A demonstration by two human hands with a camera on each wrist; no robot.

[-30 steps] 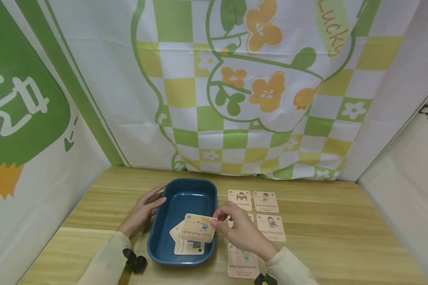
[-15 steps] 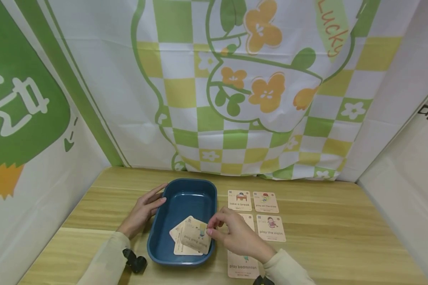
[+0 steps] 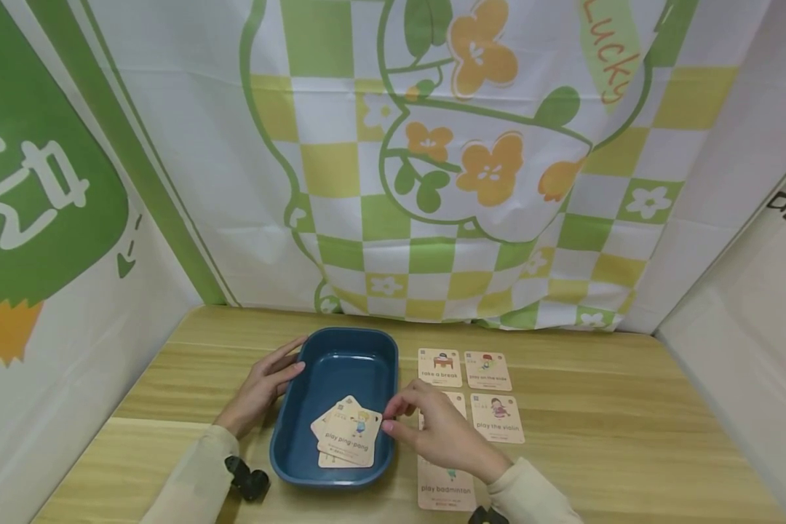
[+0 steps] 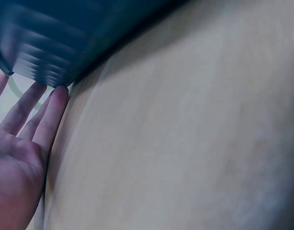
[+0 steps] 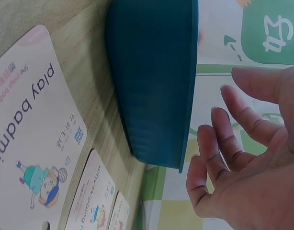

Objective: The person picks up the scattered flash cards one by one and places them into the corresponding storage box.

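Observation:
A "play ping-pong" card (image 3: pixel 347 438) lies face up on other cards inside the blue tray (image 3: pixel 334 481), toward its near end. My right hand (image 3: pixel 442 433) hovers at the tray's right rim, holding nothing; the right wrist view shows its fingers (image 5: pixel 219 143) loosely bent, with thumb and forefinger apart. At the tray's left side, my left hand (image 3: pixel 258 393) rests against the wall. Its straight fingers touch the outer wall in the left wrist view (image 4: pixel 51 115).
Right of the tray, cards lie face up on the wooden table (image 3: pixel 596 429): "take a break" (image 3: pixel 439 368), "play on the slide" (image 3: pixel 488 371), "play the violin" (image 3: pixel 497 418), "play badminton" (image 3: pixel 446 495) and a skipping card (image 5: pixel 95 196) partly under my right hand. A patterned curtain (image 3: pixel 432 255) hangs behind.
The ping-pong card, earlier pinched in my right hand above the tray, has come down onto the other cards and been let go. My left hand and the tray have stayed put.

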